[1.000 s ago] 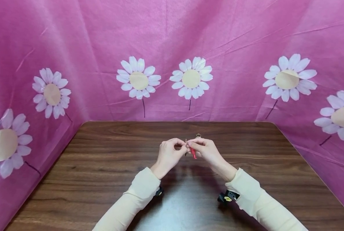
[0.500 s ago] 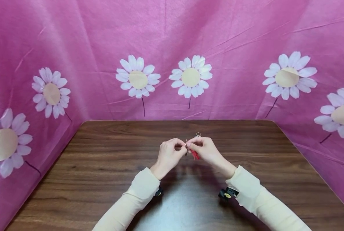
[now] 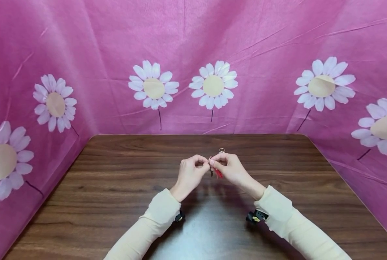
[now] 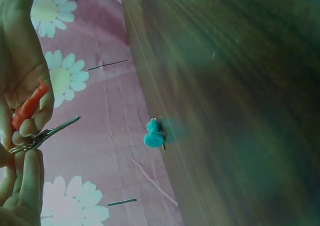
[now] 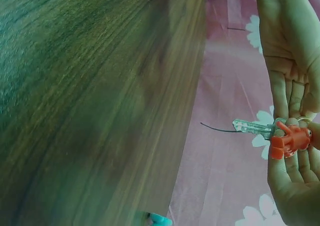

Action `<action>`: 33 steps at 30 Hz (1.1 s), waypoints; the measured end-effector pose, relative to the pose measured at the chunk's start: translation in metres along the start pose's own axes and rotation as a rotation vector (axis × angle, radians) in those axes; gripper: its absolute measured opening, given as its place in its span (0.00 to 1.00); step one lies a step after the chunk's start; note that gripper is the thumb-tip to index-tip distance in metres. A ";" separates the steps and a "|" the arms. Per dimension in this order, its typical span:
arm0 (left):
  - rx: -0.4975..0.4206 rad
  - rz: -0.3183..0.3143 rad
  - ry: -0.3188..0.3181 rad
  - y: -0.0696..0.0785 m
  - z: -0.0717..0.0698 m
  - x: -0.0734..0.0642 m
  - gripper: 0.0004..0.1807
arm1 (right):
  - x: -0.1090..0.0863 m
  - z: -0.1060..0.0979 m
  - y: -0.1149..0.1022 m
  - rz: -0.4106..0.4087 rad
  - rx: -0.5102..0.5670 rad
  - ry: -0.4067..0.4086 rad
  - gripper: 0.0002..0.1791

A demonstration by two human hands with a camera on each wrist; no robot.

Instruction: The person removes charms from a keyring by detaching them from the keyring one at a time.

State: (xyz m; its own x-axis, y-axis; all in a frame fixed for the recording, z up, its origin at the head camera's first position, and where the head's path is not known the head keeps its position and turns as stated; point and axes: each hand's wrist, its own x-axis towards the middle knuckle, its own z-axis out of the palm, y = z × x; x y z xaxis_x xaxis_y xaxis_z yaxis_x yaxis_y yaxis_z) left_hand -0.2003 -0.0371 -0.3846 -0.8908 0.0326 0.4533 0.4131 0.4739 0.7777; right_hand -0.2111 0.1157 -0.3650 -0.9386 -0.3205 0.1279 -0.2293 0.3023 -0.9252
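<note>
My left hand (image 3: pixel 190 177) and right hand (image 3: pixel 233 169) meet fingertip to fingertip above the table. Between them my left thumb and forefinger pinch a thin gold-coloured key ring (image 5: pixel 303 119). A metal key (image 5: pixel 252 128) hangs below the fingertips, dark in the head view. My right fingers hold a small red figure keychain (image 5: pixel 290 142), which dangles under them. In the left wrist view the red figure (image 4: pixel 30 104) lies against the right fingers, with the key (image 4: pixel 57 131) beside it. Fingers hide where ring, key and figure join.
A turquoise figure keychain (image 4: pixel 154 134) stands on the wooden table (image 3: pixel 131 173) beyond my right hand. In the head view only its metal ring (image 3: pixel 222 150) shows. Pink cloth (image 3: pixel 265 43) with white flowers borders the table at the back and sides.
The red figure has turned and swung slightly beneath my right fingers. The hanging key has shifted a little to the right. Both hands stay in nearly the same place.
</note>
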 end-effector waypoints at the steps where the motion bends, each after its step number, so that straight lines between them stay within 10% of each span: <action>1: -0.012 -0.011 -0.006 0.000 -0.001 0.000 0.03 | 0.000 0.000 0.000 -0.014 -0.031 -0.002 0.08; 24: -0.246 0.049 -0.205 -0.013 -0.006 0.002 0.12 | -0.002 -0.010 0.005 -0.063 -0.134 -0.155 0.06; 33: -0.037 0.252 -0.104 -0.018 -0.005 -0.001 0.04 | -0.007 -0.014 0.006 -0.027 -0.169 -0.102 0.07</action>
State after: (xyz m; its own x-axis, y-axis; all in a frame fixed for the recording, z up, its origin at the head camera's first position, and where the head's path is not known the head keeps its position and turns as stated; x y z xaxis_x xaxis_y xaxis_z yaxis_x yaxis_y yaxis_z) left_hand -0.2056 -0.0499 -0.3968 -0.7730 0.2367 0.5886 0.6290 0.4073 0.6622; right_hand -0.2100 0.1326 -0.3665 -0.9026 -0.4170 0.1068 -0.3019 0.4364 -0.8476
